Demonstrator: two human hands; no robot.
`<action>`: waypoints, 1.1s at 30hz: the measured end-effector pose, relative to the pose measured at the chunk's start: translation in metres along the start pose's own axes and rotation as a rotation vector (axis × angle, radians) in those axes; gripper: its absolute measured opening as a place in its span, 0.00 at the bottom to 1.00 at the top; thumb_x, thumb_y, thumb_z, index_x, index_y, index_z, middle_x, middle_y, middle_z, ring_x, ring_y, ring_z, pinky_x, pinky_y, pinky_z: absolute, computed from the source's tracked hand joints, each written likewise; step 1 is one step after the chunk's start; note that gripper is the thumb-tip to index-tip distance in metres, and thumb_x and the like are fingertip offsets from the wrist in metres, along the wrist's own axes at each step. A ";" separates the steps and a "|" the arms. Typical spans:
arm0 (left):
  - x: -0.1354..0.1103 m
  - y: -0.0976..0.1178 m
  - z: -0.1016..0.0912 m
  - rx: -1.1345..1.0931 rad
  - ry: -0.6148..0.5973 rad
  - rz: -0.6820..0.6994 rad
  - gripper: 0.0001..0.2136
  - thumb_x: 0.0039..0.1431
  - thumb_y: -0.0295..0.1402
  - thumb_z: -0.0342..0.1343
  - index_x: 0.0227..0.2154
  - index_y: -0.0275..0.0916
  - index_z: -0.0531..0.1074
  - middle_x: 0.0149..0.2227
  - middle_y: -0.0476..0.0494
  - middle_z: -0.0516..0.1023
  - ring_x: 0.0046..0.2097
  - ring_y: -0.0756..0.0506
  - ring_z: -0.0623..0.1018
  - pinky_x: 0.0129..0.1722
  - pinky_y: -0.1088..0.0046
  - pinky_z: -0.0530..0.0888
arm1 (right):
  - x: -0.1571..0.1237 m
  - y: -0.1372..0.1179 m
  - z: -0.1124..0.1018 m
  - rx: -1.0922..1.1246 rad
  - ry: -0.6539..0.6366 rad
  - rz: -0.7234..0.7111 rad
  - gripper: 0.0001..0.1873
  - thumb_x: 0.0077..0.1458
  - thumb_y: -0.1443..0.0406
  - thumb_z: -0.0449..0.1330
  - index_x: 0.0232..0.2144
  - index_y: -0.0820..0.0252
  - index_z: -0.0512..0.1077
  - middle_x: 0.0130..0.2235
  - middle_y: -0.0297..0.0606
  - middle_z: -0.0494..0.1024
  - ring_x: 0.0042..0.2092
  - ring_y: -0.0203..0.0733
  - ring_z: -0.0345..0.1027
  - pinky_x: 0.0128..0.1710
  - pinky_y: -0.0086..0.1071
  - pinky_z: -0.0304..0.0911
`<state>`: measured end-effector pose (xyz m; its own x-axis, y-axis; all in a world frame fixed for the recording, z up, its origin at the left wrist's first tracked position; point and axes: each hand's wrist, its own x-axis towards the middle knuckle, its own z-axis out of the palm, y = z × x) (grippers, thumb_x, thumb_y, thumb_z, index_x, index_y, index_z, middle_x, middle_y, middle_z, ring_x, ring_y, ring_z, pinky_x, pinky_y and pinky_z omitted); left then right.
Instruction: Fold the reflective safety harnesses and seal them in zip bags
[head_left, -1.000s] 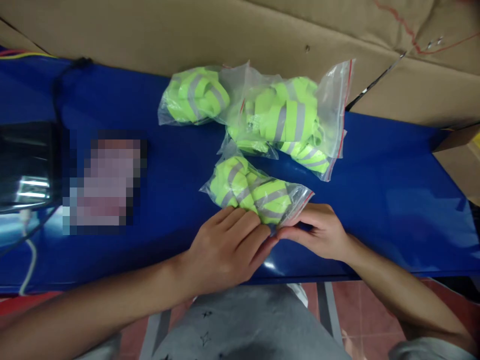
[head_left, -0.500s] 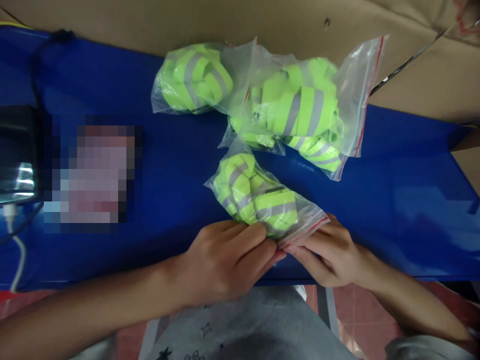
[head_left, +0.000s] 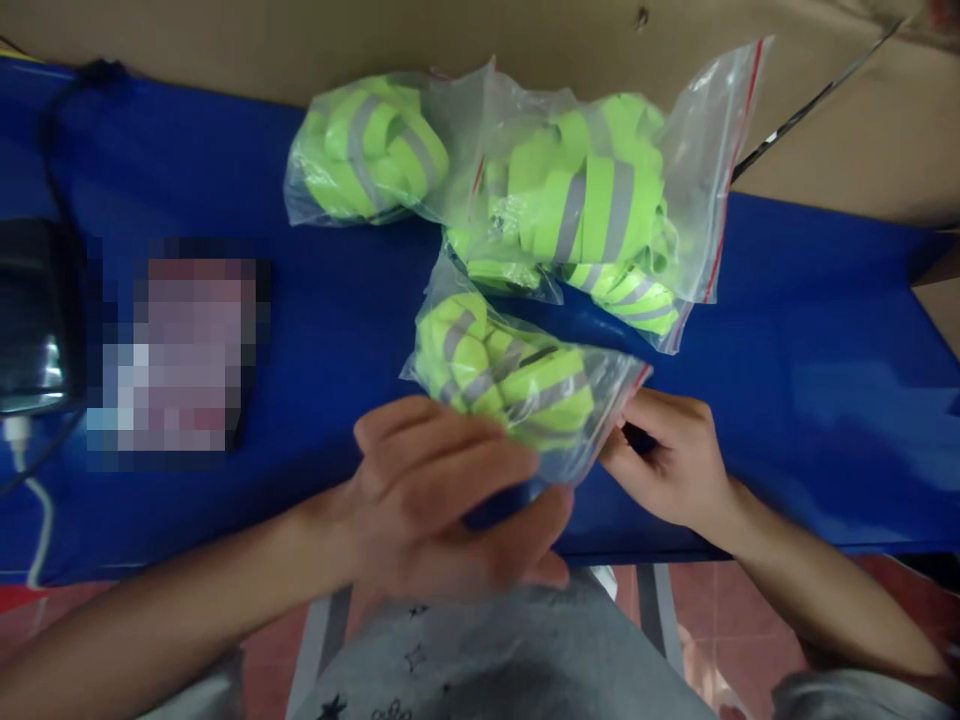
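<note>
A clear zip bag [head_left: 517, 375] with a rolled neon-yellow strap with grey reflective stripes inside lies nearest me, tilted down to the right. My right hand [head_left: 667, 455] pinches the red-lined zip edge at its right end. Along the bag's lower side is my left hand [head_left: 457, 500], slightly blurred, thumb and fingers apart. Its fingertips overlap the bag's lower edge; whether they touch it I cannot tell. Beyond lie similar bags of yellow strap: one bag [head_left: 367, 150] at the left and a larger bag [head_left: 600, 190] at the right, on top of others.
The blue table [head_left: 337, 300] runs up to a brown cardboard surface [head_left: 225, 40] at the back. At the left sit a black glossy device [head_left: 34, 320] with a white cable [head_left: 41, 530] and a pixelated rectangular item [head_left: 187, 350]. A dark cord [head_left: 56, 150] trails behind.
My left hand has loosened from the bag, its fingers spreading. The right hand, still pinching the zip edge, has moved up slightly with that end of the bag.
</note>
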<state>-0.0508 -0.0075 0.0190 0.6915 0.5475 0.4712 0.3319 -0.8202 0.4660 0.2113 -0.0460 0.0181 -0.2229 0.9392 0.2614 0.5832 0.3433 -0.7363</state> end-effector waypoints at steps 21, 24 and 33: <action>0.019 -0.037 0.019 0.215 -0.270 0.038 0.48 0.58 0.55 0.67 0.72 0.33 0.55 0.64 0.24 0.68 0.70 0.27 0.65 0.71 0.41 0.57 | -0.002 0.024 -0.005 -0.047 -0.291 0.114 0.46 0.60 0.52 0.69 0.73 0.49 0.56 0.40 0.32 0.82 0.31 0.36 0.74 0.31 0.28 0.71; 0.019 -0.039 0.019 0.181 -0.273 0.112 0.48 0.60 0.53 0.66 0.73 0.34 0.51 0.65 0.26 0.68 0.67 0.29 0.68 0.70 0.43 0.61 | 0.000 0.026 0.001 -0.220 -0.270 0.001 0.39 0.62 0.55 0.67 0.71 0.53 0.59 0.47 0.38 0.84 0.38 0.44 0.81 0.34 0.32 0.72; 0.022 -0.036 0.022 0.159 -0.273 0.117 0.45 0.61 0.45 0.67 0.74 0.37 0.50 0.62 0.30 0.72 0.63 0.32 0.72 0.67 0.48 0.64 | 0.001 0.021 0.015 -0.560 -0.068 -0.251 0.18 0.68 0.55 0.58 0.47 0.61 0.79 0.28 0.36 0.82 0.25 0.42 0.74 0.28 0.35 0.60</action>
<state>-0.0337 0.0309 -0.0036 0.8702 0.4009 0.2865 0.3210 -0.9023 0.2876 0.2112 -0.0384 -0.0066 -0.4452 0.8324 0.3300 0.8240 0.5251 -0.2128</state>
